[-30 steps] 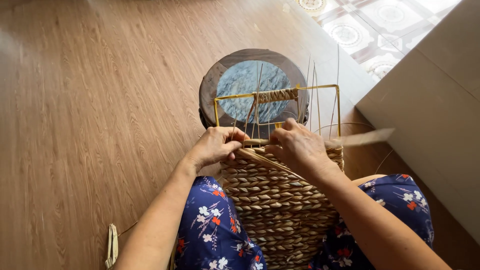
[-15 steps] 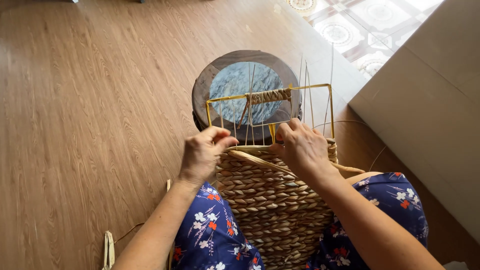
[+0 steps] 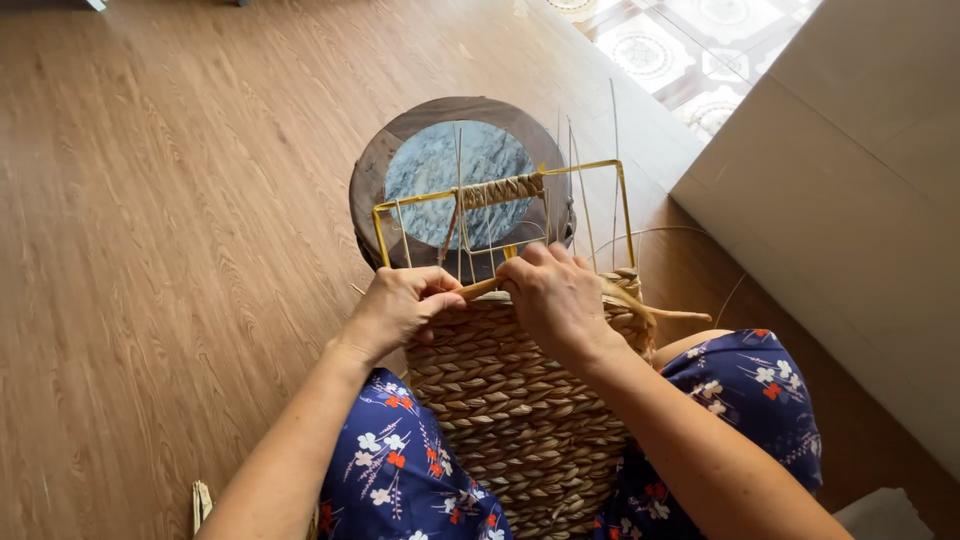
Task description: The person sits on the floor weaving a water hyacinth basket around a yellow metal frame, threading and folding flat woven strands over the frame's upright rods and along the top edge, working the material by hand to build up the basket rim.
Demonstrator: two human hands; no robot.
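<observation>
- Your left hand (image 3: 400, 305) is closing its grip on a tan fibre strand (image 3: 480, 288), pinching it at the top woven row.
- Your right hand (image 3: 555, 295) is gripping the same strand just beside it, fingers curled over the weave edge.
- You're holding the woven basket (image 3: 520, 420) between your knees, tilted away from you, open end toward the round stool (image 3: 455, 180).
- Weave is covering most of the body, row on row up to your hands.
- The yellow wire frame (image 3: 625, 200) is still standing bare above that, only its top bar wrapped at the middle (image 3: 500, 188).
- Thin upright stakes (image 3: 572, 170) are sticking out unwoven, so I'm judging several rows remaining.
- Loose strand ends (image 3: 680, 315) are trailing off to the right, untrimmed.
- All of it is sitting over the wooden floor (image 3: 150, 250).
</observation>
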